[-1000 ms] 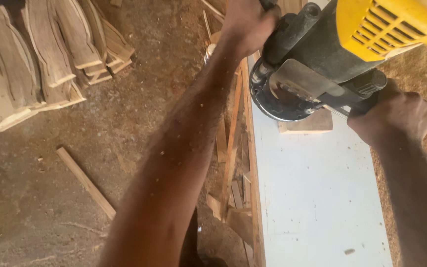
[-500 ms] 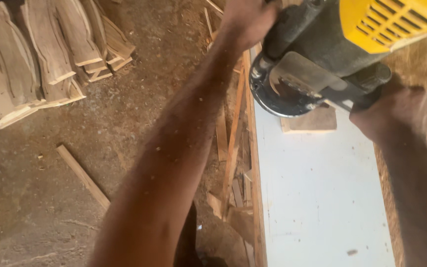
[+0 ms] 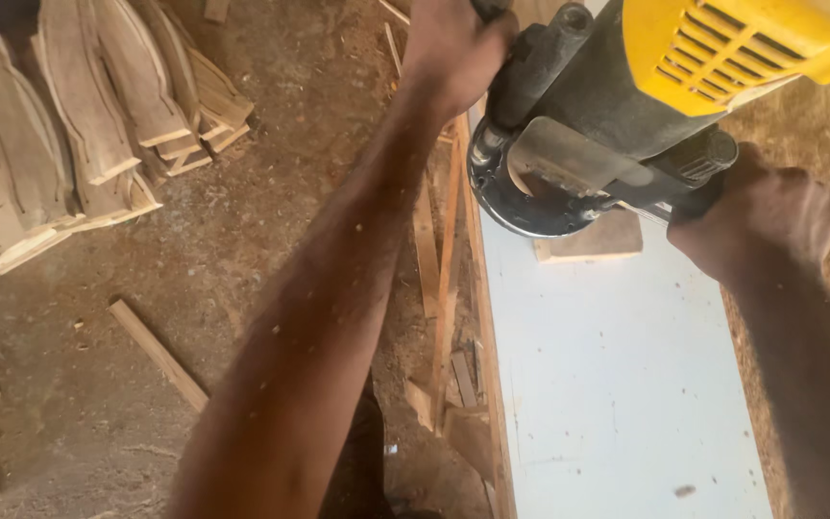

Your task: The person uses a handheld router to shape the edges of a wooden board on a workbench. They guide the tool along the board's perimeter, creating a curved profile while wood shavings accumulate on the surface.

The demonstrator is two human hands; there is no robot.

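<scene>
Bare earth floor (image 3: pixel 242 240) across the left half, brown and strewn with sawdust. White board (image 3: pixel 617 384) laid flat on the right, long and pale, speckled with dust, running from the lower edge up under the tool. Sawdust-covered surface (image 3: pixel 818 144) just beside the board's right edge.

Stack of curved wooden blanks (image 3: pixel 79 144) at upper left on the floor, leaning one against another, well apart from the board. Scrap strips (image 3: pixel 444 279) bundled along the board's left edge, some standing on end, some lying below it. Lone wooden slat (image 3: pixel 158 354) flat on the floor, slanting, between the blanks and the scraps.

Power router (image 3: pixel 626 106) at upper right, yellow vented housing on top, black body beneath, round dark base plate tilted and resting over a small wooden block (image 3: pixel 593 238). Block lying on the white board, partly hidden under the base plate.

Left hand (image 3: pixel 453 48) at top centre, forearm dusted with chips, fingers wrapped tight around the router's left black handle. Right hand (image 3: pixel 761 216) at the right side, fingers curled closed around the router's right handle, knuckles toward the camera. Router thus held between both hands, above the far end of the board. Bit itself hidden under the base, contact with the block not possible to tell.
</scene>
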